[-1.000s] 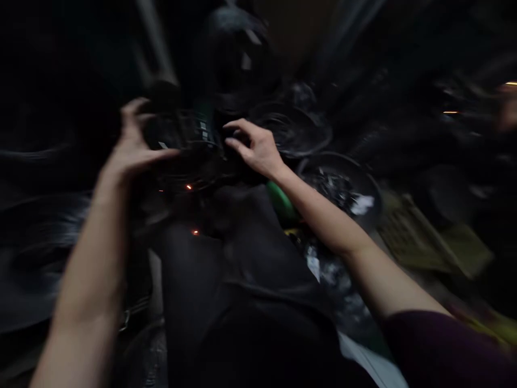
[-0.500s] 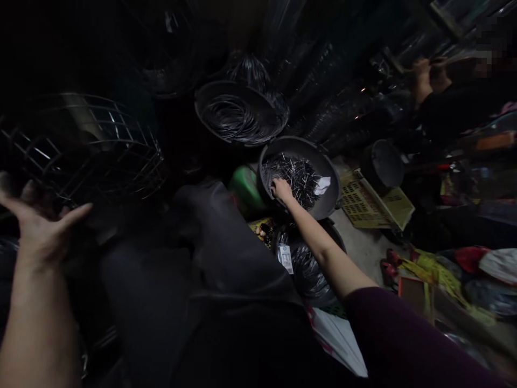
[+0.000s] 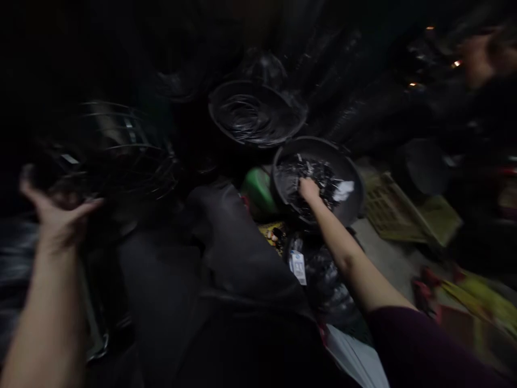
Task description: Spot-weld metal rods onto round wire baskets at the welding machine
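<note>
My right hand reaches into a wide black basin, its fingers curled down among a heap of short, dark, shiny strips. Whatever those fingers grip is too blurred to make out. A crumpled white scrap lies by the heap inside the basin. On the far left my left hand is held up with thumb and fingers spread. Close to it stands a round wire-frame basket; in the dark I cannot tell whether the hand touches it.
Behind is another black basin with coiled dark strands. A green container sits beside the near basin, and a black bundle with a white label lies below. To the right are a yellow crate and another person's blurred hands.
The whole scene has slid rightward in the picture and blurred. My right hand has shifted slightly toward the middle of the basin. My left hand remains spread.
</note>
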